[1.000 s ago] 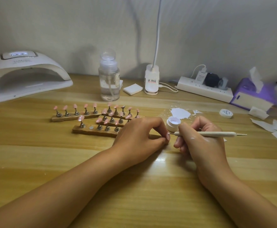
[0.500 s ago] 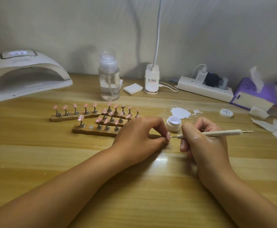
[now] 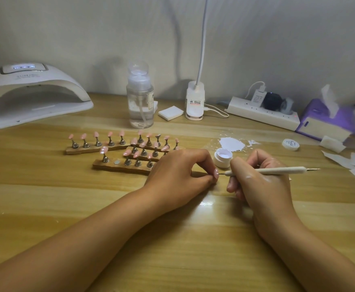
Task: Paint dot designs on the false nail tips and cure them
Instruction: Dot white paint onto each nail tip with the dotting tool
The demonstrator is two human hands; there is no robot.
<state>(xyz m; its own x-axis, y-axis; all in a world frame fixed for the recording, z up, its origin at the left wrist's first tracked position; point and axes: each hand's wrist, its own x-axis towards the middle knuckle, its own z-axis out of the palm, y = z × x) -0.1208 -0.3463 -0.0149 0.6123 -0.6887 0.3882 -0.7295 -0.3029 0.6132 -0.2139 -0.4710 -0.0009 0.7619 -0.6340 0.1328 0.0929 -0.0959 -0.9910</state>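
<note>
Wooden table [image 3: 172,239], both hands resting on it, likely for steadiness. Your left grip [image 3: 178,175] pinches one pink nail tip [image 3: 216,173] low beside the paint pot [image 3: 223,158]. Your right grip [image 3: 260,182] clasps the dotting tool [image 3: 277,170], its point at the tip. Curing lamp [image 3: 31,95] stands far left.

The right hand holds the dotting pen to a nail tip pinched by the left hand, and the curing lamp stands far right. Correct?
Not quite: the head view shows the curing lamp at the far left. The rest holds: the right hand holds the dotting pen to the nail tip that the left hand pinches.
</note>
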